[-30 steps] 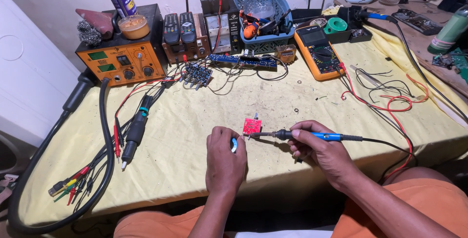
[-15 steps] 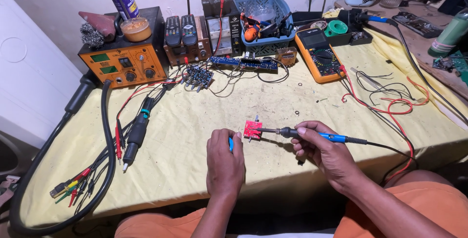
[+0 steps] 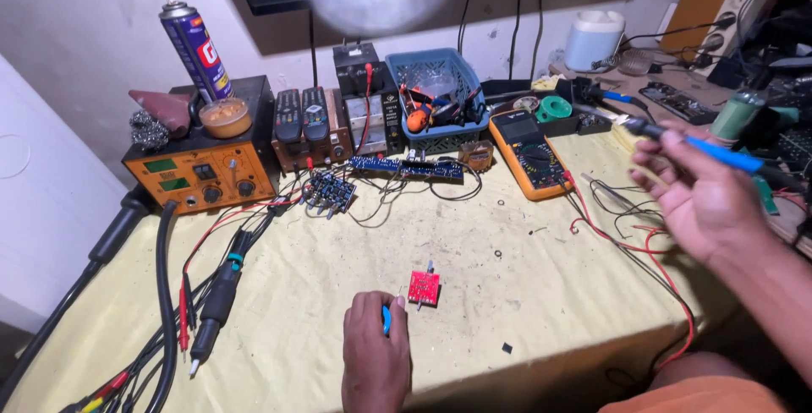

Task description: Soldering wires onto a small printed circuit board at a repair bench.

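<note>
A small red circuit board (image 3: 424,288) lies on the yellow table cover (image 3: 507,311) near the front edge. My left hand (image 3: 373,352) rests just left of it, closed around a small blue tool (image 3: 386,319) whose tip points at the board. My right hand (image 3: 701,196) is raised at the right, well away from the board, holding a blue-handled soldering iron (image 3: 709,153) with its tip toward the back left.
An orange soldering station (image 3: 199,178) with a spray can (image 3: 194,48) stands back left. Remotes (image 3: 302,114), a blue basket (image 3: 440,90) and a yellow multimeter (image 3: 530,152) line the back. Black cables and probes (image 3: 211,303) lie left; red wires (image 3: 643,244) trail right.
My right hand has lifted the soldering iron off the red board and swung it up to the right. My left hand stays by the board. The view has shifted.
</note>
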